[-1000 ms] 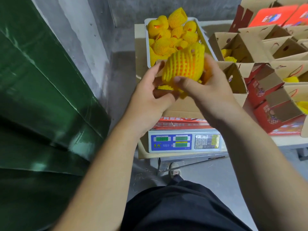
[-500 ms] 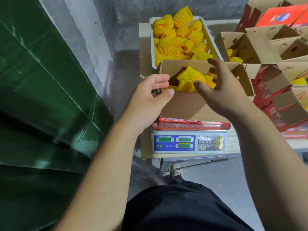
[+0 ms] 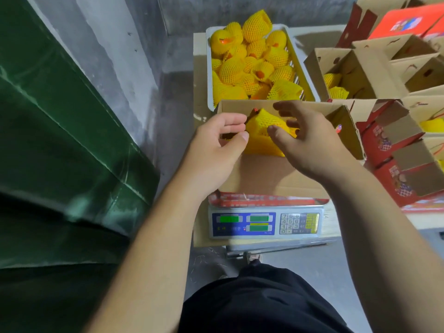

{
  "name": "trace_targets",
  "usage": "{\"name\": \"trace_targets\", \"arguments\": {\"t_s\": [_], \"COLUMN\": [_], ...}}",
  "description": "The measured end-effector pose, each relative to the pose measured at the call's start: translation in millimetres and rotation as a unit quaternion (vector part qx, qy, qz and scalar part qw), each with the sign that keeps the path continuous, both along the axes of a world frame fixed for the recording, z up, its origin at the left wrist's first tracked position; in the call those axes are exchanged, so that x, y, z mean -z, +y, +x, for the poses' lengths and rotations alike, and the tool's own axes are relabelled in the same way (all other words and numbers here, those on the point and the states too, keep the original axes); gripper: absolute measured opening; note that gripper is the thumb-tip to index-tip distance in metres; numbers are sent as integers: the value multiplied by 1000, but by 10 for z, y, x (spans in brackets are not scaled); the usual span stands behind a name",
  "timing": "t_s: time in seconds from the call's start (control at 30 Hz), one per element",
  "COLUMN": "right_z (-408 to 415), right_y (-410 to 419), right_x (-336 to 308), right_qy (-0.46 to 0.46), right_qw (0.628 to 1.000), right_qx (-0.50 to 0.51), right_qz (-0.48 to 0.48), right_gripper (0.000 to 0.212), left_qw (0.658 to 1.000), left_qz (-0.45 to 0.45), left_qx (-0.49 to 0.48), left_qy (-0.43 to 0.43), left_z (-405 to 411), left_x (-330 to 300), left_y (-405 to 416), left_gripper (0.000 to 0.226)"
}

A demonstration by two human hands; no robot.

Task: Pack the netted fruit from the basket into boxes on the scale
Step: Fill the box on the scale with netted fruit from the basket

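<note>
A white basket (image 3: pixel 209 75) at the back of the table is piled with fruit in yellow foam nets (image 3: pixel 252 66). In front of it an open cardboard box (image 3: pixel 276 174) stands on the electronic scale (image 3: pixel 264 224). Netted fruit (image 3: pixel 262 133) lies inside the box. My left hand (image 3: pixel 216 143) hovers at the box's left end, fingers loosely curled, thumb tip beside the net, holding nothing. My right hand (image 3: pixel 310 140) is over the fruit with its fingers spread and relaxed. It hides part of the box's inside.
Several open cardboard boxes (image 3: pixel 355 70) stand to the right, some with netted fruit inside, along with red printed boxes (image 3: pixel 389 140). A green tarp (image 3: pixel 60 152) fills the left side next to a concrete wall. My dark trousers show below the table edge.
A second ago both hands held a netted fruit above the box. It now lies in the box, and both hands have let go and hover just over it.
</note>
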State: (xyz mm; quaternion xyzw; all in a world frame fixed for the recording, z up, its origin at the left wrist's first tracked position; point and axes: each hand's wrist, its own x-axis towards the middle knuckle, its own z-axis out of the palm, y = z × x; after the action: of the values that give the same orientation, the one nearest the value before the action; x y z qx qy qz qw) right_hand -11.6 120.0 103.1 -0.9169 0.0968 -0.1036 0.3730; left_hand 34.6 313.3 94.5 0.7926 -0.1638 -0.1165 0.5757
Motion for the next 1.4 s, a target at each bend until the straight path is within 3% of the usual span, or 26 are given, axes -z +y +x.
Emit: {"name": "trace_targets", "arguments": {"t_s": [0.17, 0.4, 0.47, 0.53, 0.63, 0.7, 0.8, 0.9, 0.97, 1.1, 1.2, 1.3, 1.4], "right_z": [501, 1915, 2285, 2517, 2657, 2640, 2588, 2570, 2589, 2595, 2582, 2572, 2563], "right_y": [-489, -1536, -1713, -1849, -2011, -2061, -2093, -2078, -2090, -2150, -2146, -2150, -2142], "right_x": [-147, 34, 300, 656, 1094, 1264, 1341, 1299, 1269, 1288, 1257, 1231, 1229], "right_qy": [24, 110, 174, 243, 263, 217, 128, 82, 62, 14, 27, 56, 46], "right_qw": [998, 979, 952, 900, 846, 858, 905, 947, 955, 973, 978, 980, 987], "right_qx": [-19, -74, -129, -196, -225, -205, -164, -136, -136, -130, -129, -122, -98], "right_qz": [-52, -153, -214, -305, -405, -419, -372, -280, -255, -189, -164, -146, -115], "right_gripper": [44, 47, 61, 77, 70, 62, 49, 64, 64, 42, 51, 73, 75], "left_qw": [998, 965, 939, 901, 839, 809, 787, 744, 731, 746, 762, 848, 893], "left_qz": [47, 250, 328, 409, 507, 552, 577, 623, 648, 646, 625, 516, 437], "left_qx": [37, 75, 99, 147, 194, 201, 219, 239, 214, 156, 152, 116, 59], "left_qy": [-28, -42, -22, -6, -2, -15, 0, 9, 1, -47, -78, 15, 87], "left_z": [619, 1790, 2103, 2400, 2724, 2883, 3087, 3178, 3162, 3140, 3120, 3122, 3130], "left_x": [-208, -238, -90, 129, 531, 807, 1168, 1419, 1542, 1566, 1530, 1376, 1123], "left_y": [-465, -1192, -1469, -1742, -2103, -2299, -2507, -2641, -2694, -2672, -2613, -2545, -2424], "left_gripper": [28, 35, 38, 41, 37, 37, 69, 83, 91, 89, 84, 84, 84]}}
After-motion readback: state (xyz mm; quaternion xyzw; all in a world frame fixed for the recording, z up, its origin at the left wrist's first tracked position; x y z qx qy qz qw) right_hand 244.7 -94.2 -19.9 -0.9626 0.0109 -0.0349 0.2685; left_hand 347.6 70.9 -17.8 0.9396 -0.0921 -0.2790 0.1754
